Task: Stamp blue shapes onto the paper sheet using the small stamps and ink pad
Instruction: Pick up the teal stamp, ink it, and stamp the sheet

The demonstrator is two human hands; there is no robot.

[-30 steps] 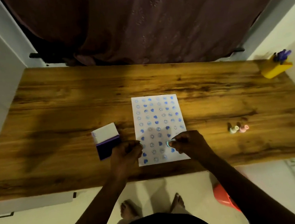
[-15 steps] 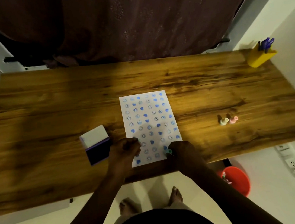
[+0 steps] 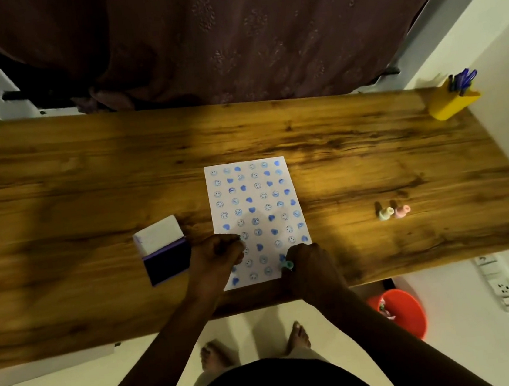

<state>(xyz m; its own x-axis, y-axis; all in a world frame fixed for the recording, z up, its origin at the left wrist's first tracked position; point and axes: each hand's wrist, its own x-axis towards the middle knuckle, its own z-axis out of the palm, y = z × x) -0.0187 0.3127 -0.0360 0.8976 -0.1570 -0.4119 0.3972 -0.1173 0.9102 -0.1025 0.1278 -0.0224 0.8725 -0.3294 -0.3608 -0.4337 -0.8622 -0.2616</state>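
Teal stamp [image 3: 286, 265] pressed on paper sheet [image 3: 254, 192] by right hand [image 3: 310, 265].

Three stamps [image 3: 386, 213], one sheet [image 3: 254, 192].

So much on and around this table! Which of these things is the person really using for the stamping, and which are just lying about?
In use:
- paper sheet, nearly filled with blue prints
- teal stamp, pressed down by the right hand
- open ink pad
- left hand, resting on the sheet's edge
- two spare stamps, waiting

Lying about:
- yellow pen holder
- red bucket on the floor
- curtain
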